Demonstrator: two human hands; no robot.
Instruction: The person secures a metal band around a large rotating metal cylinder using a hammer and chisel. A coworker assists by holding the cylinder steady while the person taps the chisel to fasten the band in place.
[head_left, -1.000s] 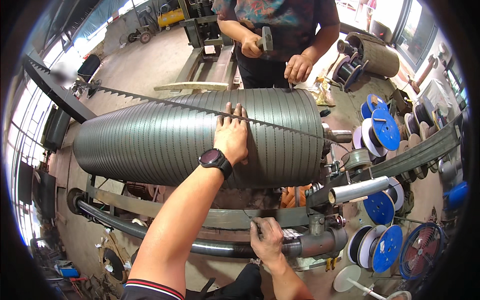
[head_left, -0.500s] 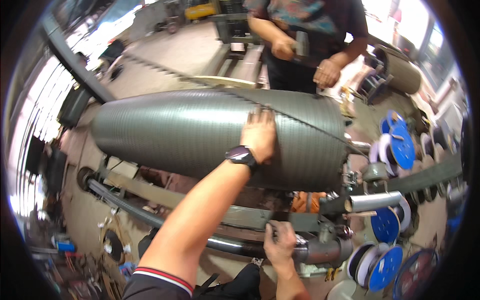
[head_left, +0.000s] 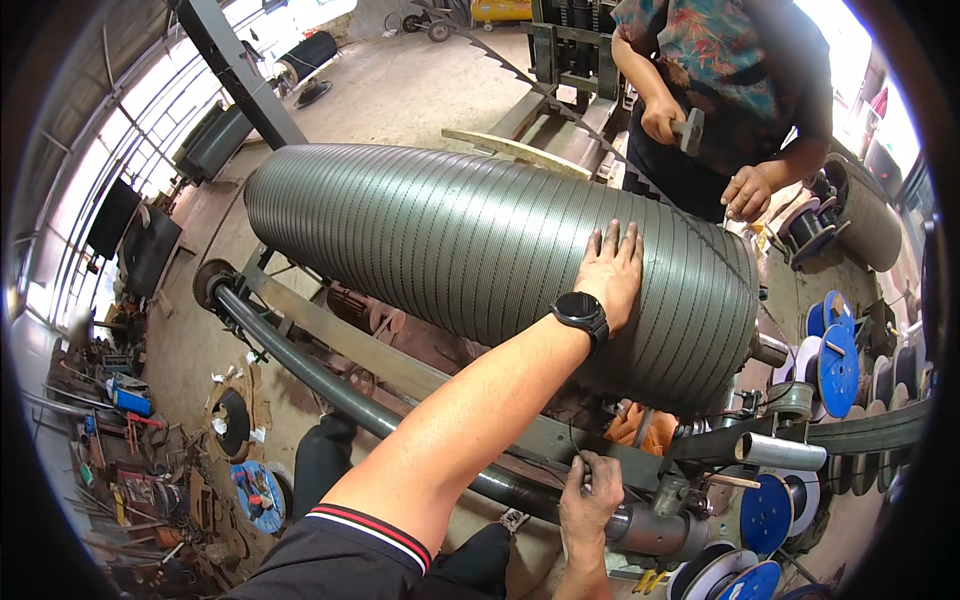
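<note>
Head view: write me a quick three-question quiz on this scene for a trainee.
1. Where is the person's own left hand? (a) on the grooved roller (b) on a blue spool (c) on the floor
2. True or false: the co-worker's hand holds a hammer.
3. Fill in: the long dark strip slanting across the view has an edge lined with ___.
Key: 1 a; 2 true; 3 teeth.

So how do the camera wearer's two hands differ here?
The left hand lies flat on the big ribbed drum, fingers extended; the right hand is curled, lower down near the dark pipe. The left wrist wears a black watch; no watch shows on the right. Neither hand wears a glove.
</note>
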